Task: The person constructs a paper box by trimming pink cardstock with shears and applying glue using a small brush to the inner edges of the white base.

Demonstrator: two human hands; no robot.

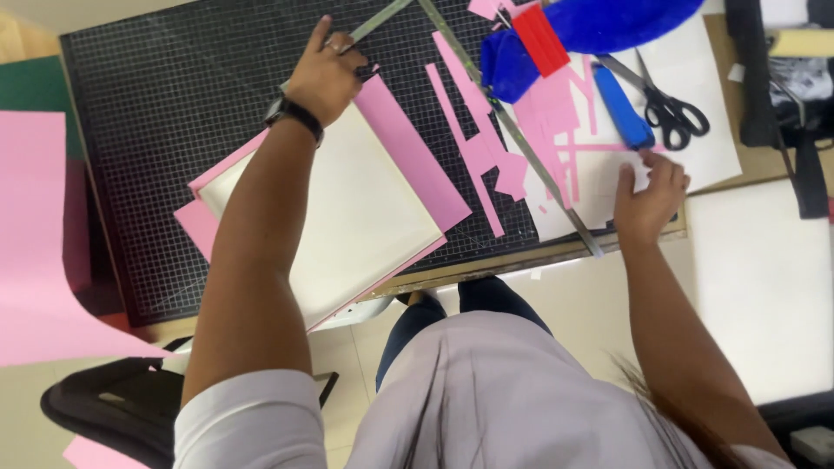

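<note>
My left hand [326, 74], with a dark watch on the wrist, grips the lower end of a metal ruler [375, 22] on the black gridded cutting mat [174, 95]. A small dark object sits at its fingertips; I cannot tell what it is. Beneath the forearm lies a cream sheet [356, 208] stacked on pink paper [417, 148]. My right hand [647, 195] rests with bent fingers on a white sheet [704, 148], holding nothing. It is just below a blue cutter [624, 108] and black scissors [669, 108].
A long steel ruler [530, 156] runs diagonally across pink paper offcuts [478, 148]. Blue paper [599, 22] and a red piece [540, 39] lie at the top. A large pink sheet [35, 243] hangs at the left, a black chair [113, 408] below.
</note>
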